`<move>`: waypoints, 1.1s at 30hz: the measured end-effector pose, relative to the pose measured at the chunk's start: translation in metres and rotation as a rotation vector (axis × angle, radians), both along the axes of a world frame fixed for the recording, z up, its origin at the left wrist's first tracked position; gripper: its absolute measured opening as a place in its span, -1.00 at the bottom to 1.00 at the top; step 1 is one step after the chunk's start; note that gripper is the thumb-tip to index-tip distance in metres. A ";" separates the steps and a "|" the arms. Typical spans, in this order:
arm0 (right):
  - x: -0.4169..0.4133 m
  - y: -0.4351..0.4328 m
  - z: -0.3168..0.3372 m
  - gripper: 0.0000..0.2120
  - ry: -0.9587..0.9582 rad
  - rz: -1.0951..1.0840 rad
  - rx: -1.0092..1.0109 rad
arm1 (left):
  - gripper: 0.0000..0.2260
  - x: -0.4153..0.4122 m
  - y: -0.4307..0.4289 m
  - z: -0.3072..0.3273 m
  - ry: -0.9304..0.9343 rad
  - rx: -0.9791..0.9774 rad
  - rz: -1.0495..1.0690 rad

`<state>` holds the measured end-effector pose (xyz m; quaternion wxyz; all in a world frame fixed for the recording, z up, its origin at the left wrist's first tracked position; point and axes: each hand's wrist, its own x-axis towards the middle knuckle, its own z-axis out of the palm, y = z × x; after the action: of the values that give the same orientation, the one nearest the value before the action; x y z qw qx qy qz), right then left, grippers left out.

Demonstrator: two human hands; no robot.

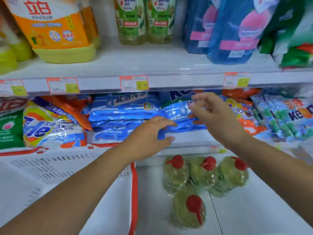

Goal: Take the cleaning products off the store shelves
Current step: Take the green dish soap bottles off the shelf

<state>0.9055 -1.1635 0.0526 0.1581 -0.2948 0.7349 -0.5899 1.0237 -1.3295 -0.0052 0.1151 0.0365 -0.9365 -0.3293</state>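
Nearest me, four green bottles (176, 175) with red caps lay on the bottom shelf (254, 209). Above them my left hand (150, 134) was open, its straight fingers touching the stack of blue detergent bags (122, 116) on the middle shelf (189, 138). My right hand (211, 112), blurred, hovered with fingers loosely spread beside the top bag. A Tide bag (50, 129) lay left of the stack.

Four price labels (133, 83) line the shelf edge (186, 80), ten to two o'clock. White perforated basket (50, 175), red-rimmed, seven o'clock.
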 end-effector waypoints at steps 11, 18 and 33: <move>0.072 0.074 -0.092 -0.42 0.347 0.579 1.153 | -0.44 0.029 0.035 -0.052 -0.486 0.051 -0.040; 0.069 0.068 -0.088 -0.78 0.372 0.494 1.107 | -0.32 0.039 0.033 -0.036 -0.433 -0.079 -0.049; 0.030 0.061 0.104 -0.75 0.171 0.167 0.190 | -0.27 0.026 0.067 0.029 -0.219 0.631 -0.001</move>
<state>0.9357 -1.1027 0.1561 0.1707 -0.3875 0.7712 -0.4753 1.0497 -1.2621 0.0240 -0.0035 0.1052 -0.7950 -0.5974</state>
